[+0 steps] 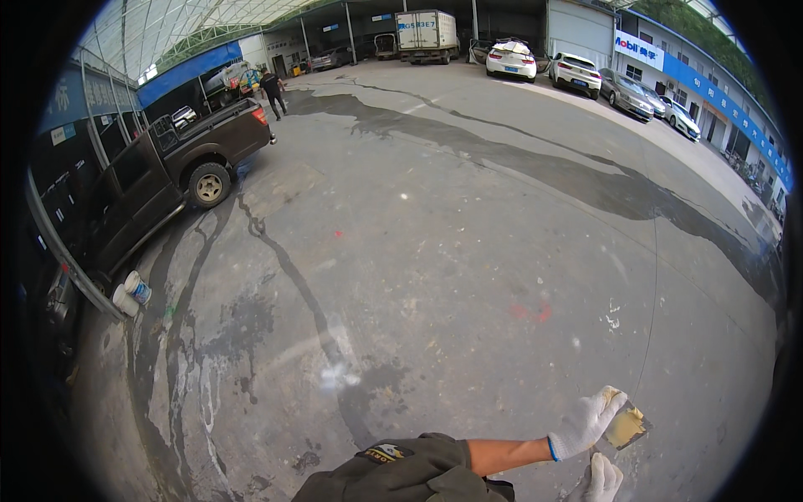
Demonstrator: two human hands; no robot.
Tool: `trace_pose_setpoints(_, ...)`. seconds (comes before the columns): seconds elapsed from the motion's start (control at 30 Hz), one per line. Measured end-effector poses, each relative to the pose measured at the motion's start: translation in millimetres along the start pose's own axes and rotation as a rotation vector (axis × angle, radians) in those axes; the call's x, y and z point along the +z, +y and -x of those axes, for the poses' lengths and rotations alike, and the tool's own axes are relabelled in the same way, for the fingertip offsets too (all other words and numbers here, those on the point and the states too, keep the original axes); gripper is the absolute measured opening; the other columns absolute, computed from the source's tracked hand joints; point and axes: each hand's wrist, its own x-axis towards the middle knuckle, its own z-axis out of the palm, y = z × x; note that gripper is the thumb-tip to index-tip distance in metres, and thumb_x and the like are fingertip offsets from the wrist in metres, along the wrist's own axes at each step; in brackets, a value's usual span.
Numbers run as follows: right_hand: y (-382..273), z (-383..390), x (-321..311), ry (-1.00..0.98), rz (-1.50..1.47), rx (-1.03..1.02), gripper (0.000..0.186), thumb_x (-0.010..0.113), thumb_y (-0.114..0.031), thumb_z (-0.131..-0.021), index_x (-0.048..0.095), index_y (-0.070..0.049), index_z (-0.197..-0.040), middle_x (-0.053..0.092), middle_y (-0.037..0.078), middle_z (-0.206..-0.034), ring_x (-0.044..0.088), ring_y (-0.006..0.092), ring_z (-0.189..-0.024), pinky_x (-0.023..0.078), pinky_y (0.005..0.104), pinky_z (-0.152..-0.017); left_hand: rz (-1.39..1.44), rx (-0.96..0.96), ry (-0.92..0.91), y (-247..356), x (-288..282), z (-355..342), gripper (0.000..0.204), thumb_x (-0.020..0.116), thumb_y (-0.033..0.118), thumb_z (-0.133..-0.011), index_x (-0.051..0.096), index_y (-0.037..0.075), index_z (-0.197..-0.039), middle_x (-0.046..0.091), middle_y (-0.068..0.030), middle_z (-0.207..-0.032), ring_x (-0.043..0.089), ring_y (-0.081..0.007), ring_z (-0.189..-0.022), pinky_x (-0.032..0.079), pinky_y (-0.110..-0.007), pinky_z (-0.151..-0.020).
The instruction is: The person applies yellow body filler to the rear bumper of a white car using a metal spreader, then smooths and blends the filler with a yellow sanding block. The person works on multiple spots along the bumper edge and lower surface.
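Note:
My left hand [584, 425], in a white knitted glove with a blue cuff edge, reaches across to the lower right. Its fingers grip the edge of a dark, flat, squarish putty board [642, 425] with yellowish paste [624, 428] spread on it. Just below, my right hand [604, 480], also in a white glove, shows at the lower edge. Its fingers are closed near the board's lower corner; what they hold, if anything, is hidden. My dark sleeve [393, 468] with a patch fills the bottom middle.
Grey concrete floor [435, 276] with wet streaks surrounds me. A brown pickup truck [167, 163] stands at the left, with white buckets [134, 291] by a post. A person [273, 92] walks near it. At the back are a box truck [426, 35] and several parked cars [575, 74].

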Motion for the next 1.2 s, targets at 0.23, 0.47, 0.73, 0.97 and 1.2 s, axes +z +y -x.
trace_pose_setpoints(0.23, 30.6, -13.3, -64.8, 0.058, -0.495, 0.641, 0.032, 0.056, -0.009, -0.107, 0.065, 0.009, -0.131, 0.07, 0.022, -0.126, 0.069, 0.0306, -0.109, 0.055, 0.0419, -0.099, -0.129, 0.166, -0.429, -14.0, 11.7, 6.6, 0.033, 0.054, 0.034, -0.11, 0.064, 0.002, -0.109, 0.065, -0.0206, -0.076, 0.065, -0.0326, -0.066, 0.051, -0.041, -0.067)
trace_pose_setpoints(0.47, 45.3, 4.2, -57.8, -0.249, -0.186, 0.553, 0.023, 0.065, -0.001, -0.1, 0.073, 0.003, -0.121, 0.074, 0.017, -0.118, 0.07, 0.0285, -0.105, 0.057, 0.0383, -0.094, -0.067, 0.038, -0.311, -11.0, 13.4, 11.0, 0.031, 0.052, 0.03, -0.111, 0.064, 0.002, -0.11, 0.062, -0.0165, -0.072, 0.054, -0.0228, -0.062, 0.048, -0.037, -0.065)
trace_pose_setpoints(0.73, -0.5, -9.5, -5.3, 0.021, 0.104, -0.119, 0.026, 0.072, 0.006, -0.09, 0.075, 0.0, -0.115, 0.075, 0.016, -0.113, 0.071, 0.0384, -0.103, 0.057, 0.0487, -0.087, 0.006, -0.059, -0.202, -12.7, 23.5, 11.0, 0.035, 0.051, 0.034, -0.112, 0.064, 0.001, -0.112, 0.059, -0.0131, -0.069, 0.055, -0.022, -0.062, 0.048, -0.037, -0.065)
trace_pose_setpoints(0.97, 6.3, -21.6, -15.9, 0.127, 0.129, -0.011, 0.03, 0.075, 0.003, -0.088, 0.075, -0.002, -0.118, 0.075, 0.018, -0.11, 0.07, 0.0361, -0.095, 0.057, 0.0463, -0.085, -0.088, -0.088, -0.263, 10.3, 13.7, 12.8, 0.038, 0.05, 0.037, -0.112, 0.065, 0.002, -0.113, 0.065, -0.0132, -0.075, 0.063, -0.0215, -0.067, 0.051, -0.036, -0.069)
trace_pose_setpoints(1.2, 7.4, 3.5, -14.1, -0.036, 0.075, -0.007, 0.035, 0.074, 0.003, -0.086, 0.075, -0.004, -0.12, 0.075, 0.017, -0.112, 0.069, 0.0351, -0.099, 0.056, 0.046, -0.085, 0.076, 0.008, -0.13, -12.6, 17.7, 9.0, 0.032, 0.051, 0.033, -0.111, 0.061, 0.002, -0.115, 0.065, -0.0186, -0.078, 0.064, -0.0344, -0.07, 0.049, -0.041, -0.066)
